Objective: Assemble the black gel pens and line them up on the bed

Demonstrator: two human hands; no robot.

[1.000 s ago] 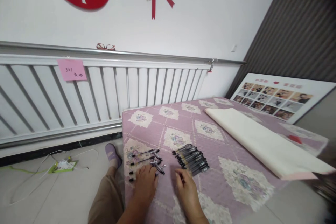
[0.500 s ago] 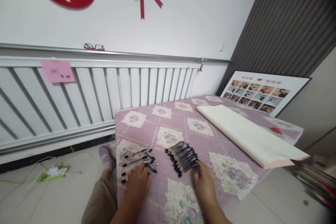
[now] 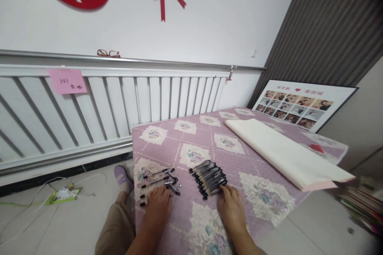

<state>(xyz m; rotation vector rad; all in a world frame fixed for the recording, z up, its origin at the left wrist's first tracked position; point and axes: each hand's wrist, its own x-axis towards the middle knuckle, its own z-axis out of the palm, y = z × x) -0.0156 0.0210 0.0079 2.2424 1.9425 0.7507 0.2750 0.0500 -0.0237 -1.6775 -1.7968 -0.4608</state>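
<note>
A pile of several black capped pens (image 3: 208, 178) lies on the pink quilted table cover (image 3: 191, 135). My right hand (image 3: 231, 207) rests palm down at the near right end of that pile, with its fingers curled onto the nearest pen. To the left lie a few thin pen refills (image 3: 154, 174) and loose pen barrels and caps (image 3: 173, 185). My left hand (image 3: 158, 207) lies flat, palm down, on the cover; its fingertips touch the nearest refills and barrels.
A long cream roll of paper (image 3: 284, 155) lies across the right of the table. A framed photo collage (image 3: 295, 103) leans at the back right. A white radiator (image 3: 104, 103) with a pink note (image 3: 66, 81) runs behind. A power strip (image 3: 61, 194) with cables lies on the floor.
My right hand moved from the middle of the table to the right, to the near end of the pen pile. The left hand stayed on the loose parts. The view shifted slightly right.
</note>
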